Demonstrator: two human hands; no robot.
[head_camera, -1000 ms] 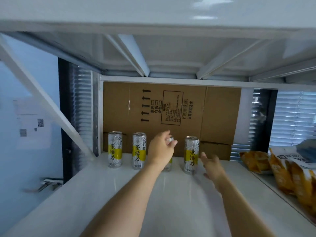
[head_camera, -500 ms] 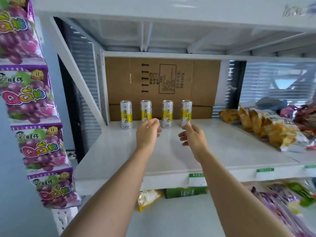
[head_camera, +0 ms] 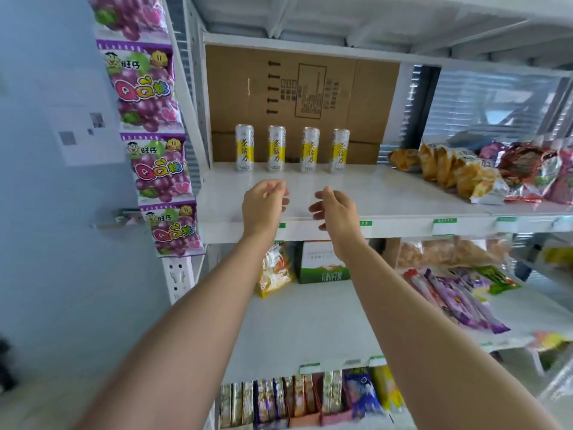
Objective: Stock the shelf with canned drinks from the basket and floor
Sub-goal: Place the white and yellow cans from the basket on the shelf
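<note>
Standing upright in a spaced row at the back of the shelf [head_camera: 387, 193], four canned drinks [head_camera: 276, 148] are shown in the head view, the only view supplied, just in front of a cardboard box [head_camera: 310, 97] that lines the rear. The left hand [head_camera: 263, 206] and the right hand [head_camera: 336, 212] are held side by side over the front of the shelf, well short of the cans. The fingers of each are loosely curled, and nothing is gripped or touched by either. Neither the basket nor the floor is in view, so the remaining stock cannot be counted. The job is judged to be at an early stage, with much bare shelf left in front of the row. Snack bags [head_camera: 459, 172] lie on the right-hand part of the shelf, and a candy strip [head_camera: 155, 169] hangs down the upright at the left. Three risks are judged likely. The tall, slim cans could be toppled if a fresh one is pushed against the row or an arm is swept across it. The hanging strip could be snagged by the left arm as cans are lifted from below. The row could also be crowded into the snack bags if spacing is not kept.
</note>
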